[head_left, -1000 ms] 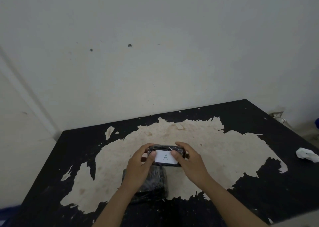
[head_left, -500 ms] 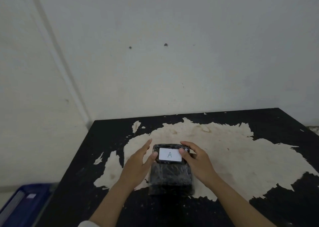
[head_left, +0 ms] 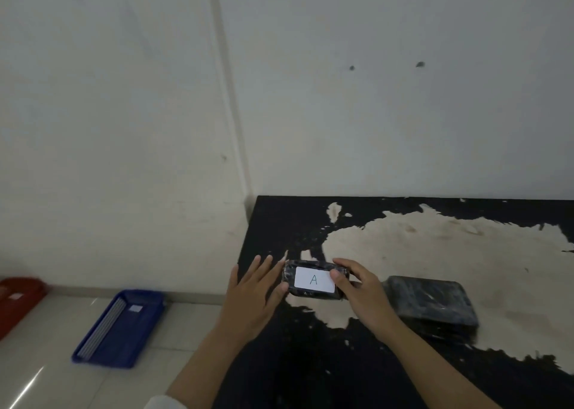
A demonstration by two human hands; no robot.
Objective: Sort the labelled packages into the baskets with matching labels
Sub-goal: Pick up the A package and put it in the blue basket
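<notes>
A small black wrapped package with a white label reading "A" (head_left: 313,280) is held above the left part of the table. My right hand (head_left: 360,290) grips its right end, thumb on the label. My left hand (head_left: 253,290) is at its left end with fingers spread; the thumb side touches the package. A second, larger black wrapped package (head_left: 430,304) lies flat on the table to the right. On the floor to the left stand a blue basket (head_left: 119,328) with a white label, unreadable, and a red basket (head_left: 18,296), partly cut off by the frame.
The black table (head_left: 310,362) with a worn pale patch stands in a corner against white walls. Its left edge drops to a tiled floor (head_left: 46,377) where the baskets stand. A white sleeve edge shows at the bottom.
The view has swung left, bringing the blue and red baskets into sight. The "A" package has moved left, off the larger package. My left hand's fingers have spread open.
</notes>
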